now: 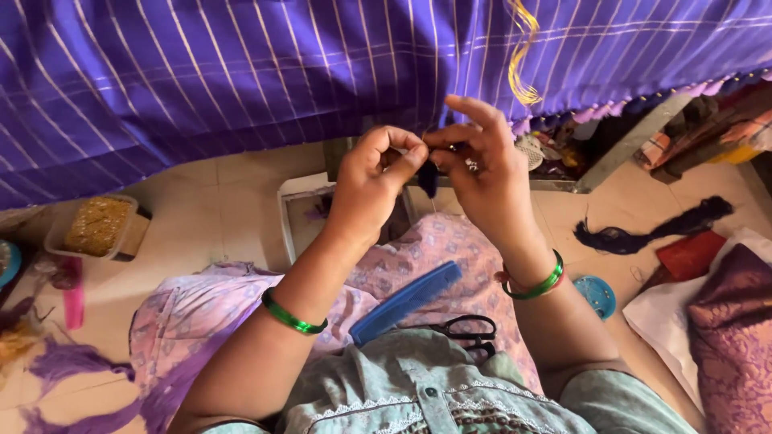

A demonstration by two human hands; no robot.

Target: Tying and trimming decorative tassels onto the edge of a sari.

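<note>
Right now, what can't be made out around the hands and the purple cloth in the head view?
- Dark tuft: pinched between left hand and right hand; its top is hidden by the fingers.
- Purple striped cloth: cut off by top and side edges.
- Scissors: blades hidden by the grey-green garment.
- Blue comb: teeth too blurred to count.
- Tray of gold bits: pieces too small to identify.

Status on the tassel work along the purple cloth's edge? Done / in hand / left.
Done: small tassels hang along the purple cloth edge at right. In hand: left hand and right hand pinch a dark thread tuft together. Left: cannot tell; the edge beyond the hands shows none. Comb and scissors lie on the lap.
</note>
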